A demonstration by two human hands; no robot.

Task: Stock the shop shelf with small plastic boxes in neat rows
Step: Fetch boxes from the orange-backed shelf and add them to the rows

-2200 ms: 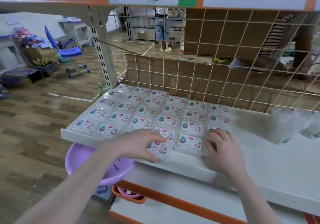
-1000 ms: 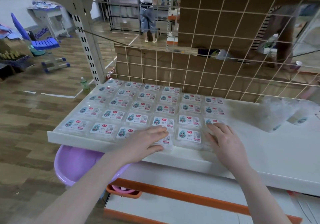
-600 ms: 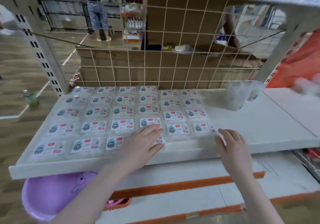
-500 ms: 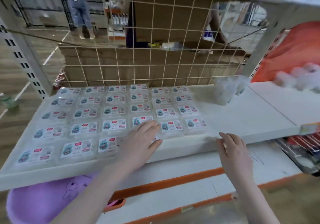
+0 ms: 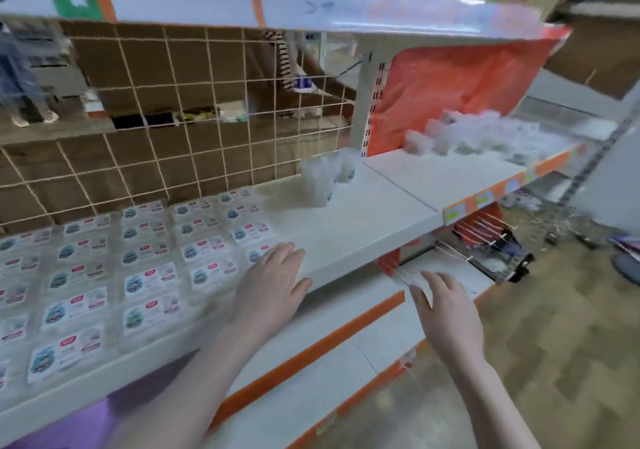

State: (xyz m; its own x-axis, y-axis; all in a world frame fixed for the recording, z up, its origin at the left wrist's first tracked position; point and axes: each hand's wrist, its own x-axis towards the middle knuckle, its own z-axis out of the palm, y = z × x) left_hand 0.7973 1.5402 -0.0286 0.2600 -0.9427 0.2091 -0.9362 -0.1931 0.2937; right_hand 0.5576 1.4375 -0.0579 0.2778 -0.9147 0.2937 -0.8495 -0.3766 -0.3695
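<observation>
Several small clear plastic boxes (image 5: 149,251) with printed labels lie flat in neat rows on the left part of the white shelf (image 5: 353,226). My left hand (image 5: 273,282) rests flat, fingers straight, at the right front corner of the rows by the shelf's front edge. My right hand (image 5: 446,313) hovers in front of the shelf, below its edge, fingers relaxed and holding nothing. A small stack of clear boxes (image 5: 325,178) stands at the back of the shelf. More clear boxes (image 5: 485,133) are heaped on the neighbouring shelf to the right. The view is blurred.
A wire grid (image 5: 166,109) backs the shelf and another board (image 5: 311,5) runs overhead. An orange sheet (image 5: 450,88) hangs behind the right bay. Lower shelves with orange edges (image 5: 311,351) sit below, with a purple basin (image 5: 86,421) at lower left.
The view has swung to the right. My right hand has left the boxes and come off the shelf front. My left hand has slid to the right end of the rows.
</observation>
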